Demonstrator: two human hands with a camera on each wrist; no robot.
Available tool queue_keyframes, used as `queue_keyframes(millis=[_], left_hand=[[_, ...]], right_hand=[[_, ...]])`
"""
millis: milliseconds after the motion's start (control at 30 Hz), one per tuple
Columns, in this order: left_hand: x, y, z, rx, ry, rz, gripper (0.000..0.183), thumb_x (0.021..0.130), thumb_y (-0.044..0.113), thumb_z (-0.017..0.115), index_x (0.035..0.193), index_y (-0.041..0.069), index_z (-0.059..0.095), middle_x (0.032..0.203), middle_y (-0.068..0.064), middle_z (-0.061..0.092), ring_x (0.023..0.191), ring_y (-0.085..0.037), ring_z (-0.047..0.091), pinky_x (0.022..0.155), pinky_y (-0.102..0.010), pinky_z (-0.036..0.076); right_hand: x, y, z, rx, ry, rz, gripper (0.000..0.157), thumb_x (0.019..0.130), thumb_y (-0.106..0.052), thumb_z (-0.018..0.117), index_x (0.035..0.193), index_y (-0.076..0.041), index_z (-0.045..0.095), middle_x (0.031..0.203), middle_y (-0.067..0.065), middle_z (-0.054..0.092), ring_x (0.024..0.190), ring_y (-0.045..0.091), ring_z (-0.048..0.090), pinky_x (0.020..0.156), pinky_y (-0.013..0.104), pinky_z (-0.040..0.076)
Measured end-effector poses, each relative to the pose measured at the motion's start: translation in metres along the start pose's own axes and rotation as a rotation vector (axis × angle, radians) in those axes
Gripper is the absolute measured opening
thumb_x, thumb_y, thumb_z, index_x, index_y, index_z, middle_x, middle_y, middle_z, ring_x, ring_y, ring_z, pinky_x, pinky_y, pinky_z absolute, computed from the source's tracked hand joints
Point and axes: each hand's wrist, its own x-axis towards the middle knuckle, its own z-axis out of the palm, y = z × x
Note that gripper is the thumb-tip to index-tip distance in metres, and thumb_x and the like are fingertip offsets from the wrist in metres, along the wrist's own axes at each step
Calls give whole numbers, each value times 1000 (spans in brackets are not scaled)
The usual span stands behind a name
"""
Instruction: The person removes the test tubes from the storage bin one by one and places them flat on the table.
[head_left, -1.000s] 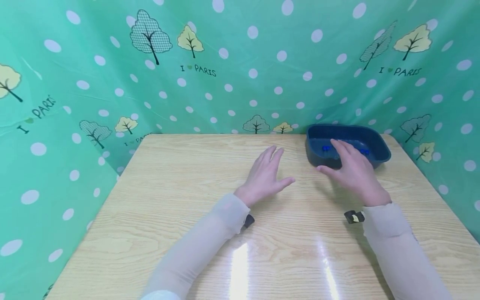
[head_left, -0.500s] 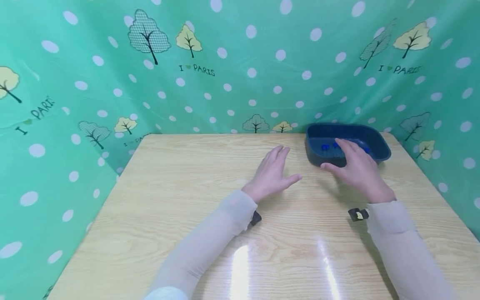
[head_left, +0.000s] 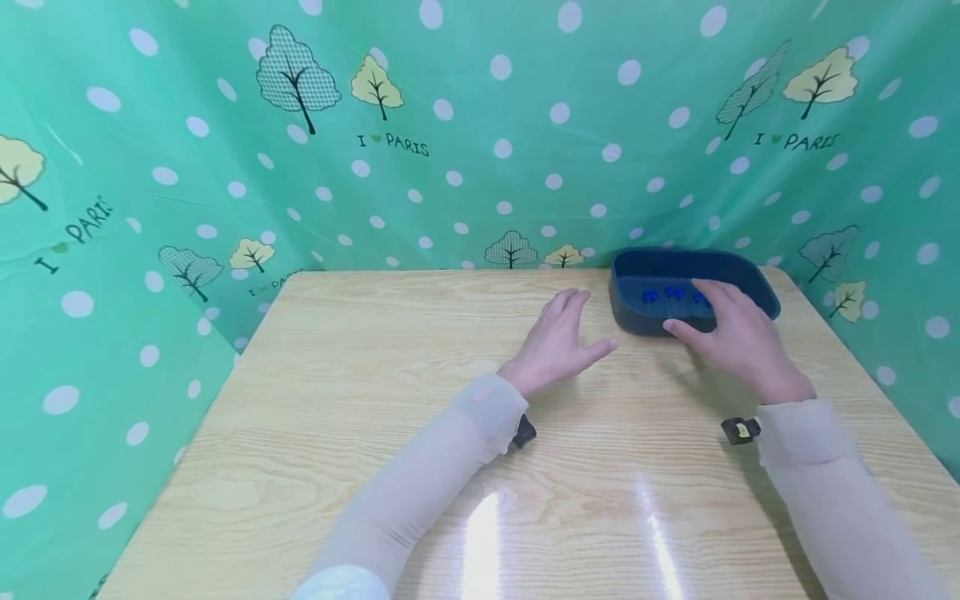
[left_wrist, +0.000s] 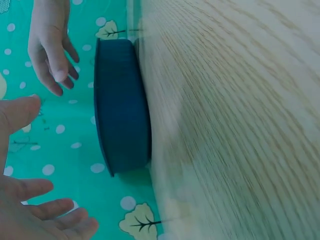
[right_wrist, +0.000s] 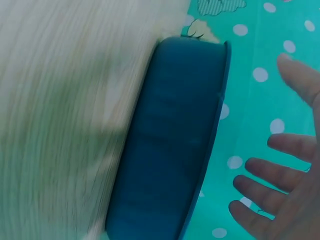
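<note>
A dark blue plastic basin (head_left: 637, 320) stands at the far right of the wooden table, with several small bright blue pieces (head_left: 675, 292) on its floor; their kind is too small to tell. My right hand (head_left: 738, 337) hovers at the basin's near right side, fingers spread and nothing between them. Left of the basin, my left hand (head_left: 557, 346) is held above the table, its thumb apart from the fingers, holding nothing. Both wrist views show the basin's outer wall (left_wrist: 122, 105) with the hands apart from it. In the right wrist view the fingers (right_wrist: 270, 170) are loosely extended.
The light wood table (head_left: 337, 400) stretches to the left and front of the basin. A green dotted curtain (head_left: 450, 125) hangs behind and along both sides. Dark wrist devices (head_left: 741, 431) sit under the sleeves.
Both hands have drifted to the right, the right one along the basin's near side, uncovering more of the blue pieces. The basin stays about where it was.
</note>
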Motion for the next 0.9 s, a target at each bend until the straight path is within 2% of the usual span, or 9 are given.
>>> queue_keyframes(millis=[467, 667, 900], left_hand=[[11, 7, 8, -17, -13, -34, 85, 85, 55, 62, 148, 9, 29, 149, -9, 33, 136, -21, 33, 110, -30, 28], [17, 12, 11, -2, -10, -32, 84, 84, 55, 63, 147, 8, 32, 147, -8, 36, 133, -21, 37, 108, -29, 31], [21, 17, 15, 9, -20, -42, 82, 84, 55, 64, 146, 9, 34, 143, -6, 40, 129, -19, 41, 106, -28, 35]], right_hand=[[3, 18, -6, -15, 0, 22, 88, 85, -60, 58, 148, -5, 31, 145, 29, 32, 129, 50, 30, 95, 69, 25], [6, 27, -9, 6, -23, 46, 88, 85, -61, 58, 147, -4, 31, 145, 30, 31, 128, 52, 29, 94, 70, 25], [8, 39, -11, -19, -41, 71, 90, 86, -62, 56, 147, -1, 30, 144, 32, 30, 127, 54, 29, 92, 71, 26]])
